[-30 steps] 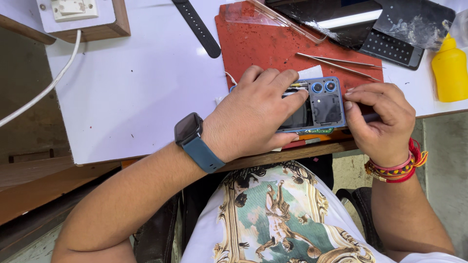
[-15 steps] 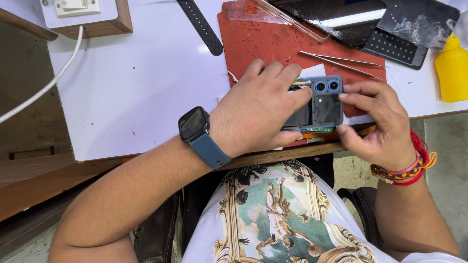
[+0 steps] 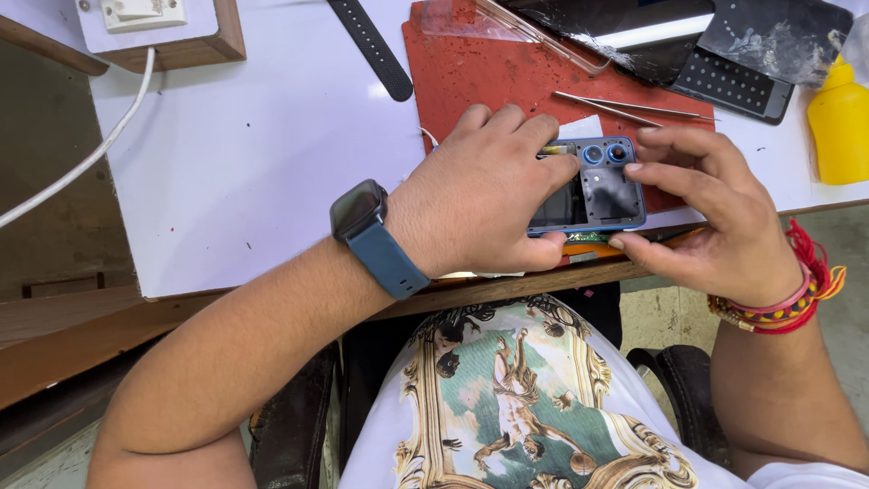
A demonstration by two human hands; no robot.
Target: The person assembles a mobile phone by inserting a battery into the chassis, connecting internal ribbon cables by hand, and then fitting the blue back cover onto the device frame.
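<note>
My left hand (image 3: 484, 195) grips an opened blue phone (image 3: 599, 186) from its left side, at the near edge of the white table (image 3: 253, 172). The phone lies with its inside up, two round blue camera rings at its top. My right hand (image 3: 715, 222) touches its right end, fingers along the top edge and thumb at the bottom corner. A dark smartwatch with a blue strap (image 3: 367, 226) sits on my left wrist, and red and yellow threads (image 3: 792, 290) ring my right wrist. The phone rests partly on a red work mat (image 3: 480, 72).
Metal tweezers (image 3: 625, 109) lie on the mat behind the phone. A black watch strap (image 3: 371, 45), dark phone panels (image 3: 733, 54) and a yellow bottle (image 3: 837, 122) sit at the back. A white socket box on wood (image 3: 154, 27) with a white cable (image 3: 81, 163) stands far left.
My right hand has opened from a closed grip at the phone's right end to spread fingers around it. The left hand keeps its hold.
</note>
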